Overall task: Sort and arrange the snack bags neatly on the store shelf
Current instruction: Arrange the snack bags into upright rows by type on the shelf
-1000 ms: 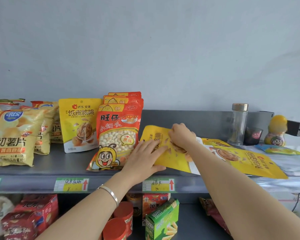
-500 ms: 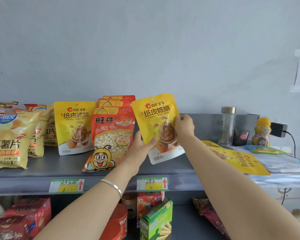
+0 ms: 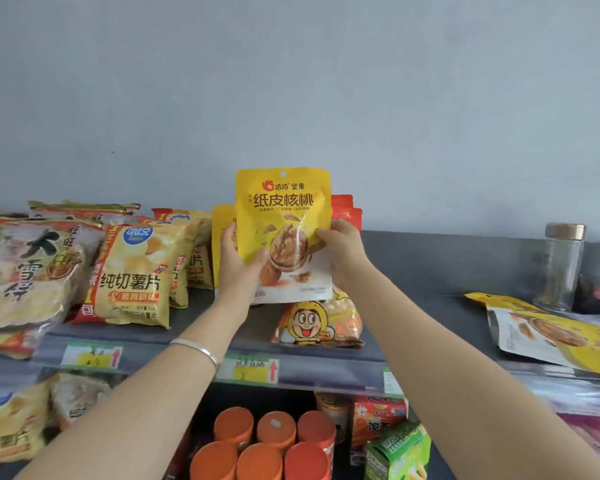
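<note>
Holding entry, sorting step in hand: one walnut bag [image 3: 283, 233], a yellow stand-up pouch, is upright with its label to the camera. It is lifted clear of the grey shelf [image 3: 430, 289] at the middle of the view.

- Left hand [image 3: 238, 261]: grips the pouch at its 8 o'clock corner, with the thumb laid across the front and the fingers behind, mostly hidden.
- Right hand [image 3: 343, 251]: pinches the 3 o'clock edge, with the thumb on the front and the fingers wrapped behind.
- Second walnut bag [image 3: 222, 220]: stands on the shelf just behind the held one, at its 9 o'clock, with only a yellow strip showing.
- Red biscuit bag [image 3: 321, 323]: leans at 6 o'clock of the held pouch, partly covered by it. More red bags [image 3: 347, 209] stand behind at 2 o'clock.
- Potato chip bags [image 3: 134, 268]: sit in a row further out at 9 o'clock.
- Flat walnut bag [image 3: 568, 337]: lies on its back at 4 o'clock, well apart and not yet gathered.

Judged step: the held pouch is being brought to join its like. The next move calls for shifting it toward 9 o'clock and lowering its base squarely onto the shelf in front of the second walnut bag. It should be clear of the red biscuit bag before both hands let go. A pouch this light may tip forward if it is set down crooked. The flat walnut bag looks like the next one to collect
</note>
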The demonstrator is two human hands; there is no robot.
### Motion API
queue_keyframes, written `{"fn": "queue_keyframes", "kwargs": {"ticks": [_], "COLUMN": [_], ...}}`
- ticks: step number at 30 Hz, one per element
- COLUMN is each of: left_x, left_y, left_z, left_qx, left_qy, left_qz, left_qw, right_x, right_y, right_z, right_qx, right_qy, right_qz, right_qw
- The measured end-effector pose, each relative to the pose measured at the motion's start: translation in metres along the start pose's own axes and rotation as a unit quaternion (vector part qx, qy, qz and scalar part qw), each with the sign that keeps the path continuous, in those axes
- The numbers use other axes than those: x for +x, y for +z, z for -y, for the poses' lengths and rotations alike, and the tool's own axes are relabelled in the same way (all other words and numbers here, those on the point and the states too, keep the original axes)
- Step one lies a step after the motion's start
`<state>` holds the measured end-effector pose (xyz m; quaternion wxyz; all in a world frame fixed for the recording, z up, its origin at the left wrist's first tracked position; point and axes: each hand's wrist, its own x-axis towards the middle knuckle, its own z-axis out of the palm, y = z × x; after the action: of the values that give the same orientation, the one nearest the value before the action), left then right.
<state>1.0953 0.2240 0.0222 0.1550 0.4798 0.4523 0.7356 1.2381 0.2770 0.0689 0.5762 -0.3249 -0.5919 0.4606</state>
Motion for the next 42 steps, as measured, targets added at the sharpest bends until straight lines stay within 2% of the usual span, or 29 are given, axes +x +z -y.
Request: {"fn": "queue_keyframes", "kwargs": {"ticks": [4, 7, 10, 16, 30, 34, 37, 42], "left_x": [0.023, 0.025, 0.026, 0.036, 0.040, 0.039, 0.036, 0.027], "left_y": [-0.054, -0.079, -0.090, -0.079, -0.079, -0.077, -0.077, -0.069], "left_z": [0.009, 0.028, 0.049, 0.070, 0.086, 0.082, 0.075, 0.068], "left_qx": [0.167, 0.237, 0.262, 0.320, 0.373, 0.386, 0.401, 0.423], "left_qy": [0.043, 0.013, -0.019, 0.027, -0.003, 0.003, 0.073, 0.162], "left_qz": [-0.053, -0.003, 0.031, 0.068, 0.096, 0.067, 0.039, 0.053], "left_qw": [0.984, 0.971, 0.964, 0.945, 0.923, 0.920, 0.913, 0.890], "right_x": [-0.004, -0.005, -0.010, -0.002, -0.014, -0.022, -0.027, -0.032], "right_y": [0.073, 0.110, 0.127, 0.130, 0.136, 0.130, 0.124, 0.115], "right_z": [-0.016, -0.040, -0.064, -0.083, -0.089, -0.086, -0.084, -0.076], "right_qx": [-0.005, -0.011, -0.017, -0.042, -0.282, -0.357, -0.395, -0.429], "right_qy": [0.017, 0.031, 0.061, 0.071, 0.065, 0.030, -0.014, -0.120], "right_qz": [-0.012, -0.031, -0.051, -0.119, -0.094, -0.065, -0.066, -0.069], "right_qw": [1.000, 0.999, 0.997, 0.989, 0.952, 0.931, 0.916, 0.893]}}
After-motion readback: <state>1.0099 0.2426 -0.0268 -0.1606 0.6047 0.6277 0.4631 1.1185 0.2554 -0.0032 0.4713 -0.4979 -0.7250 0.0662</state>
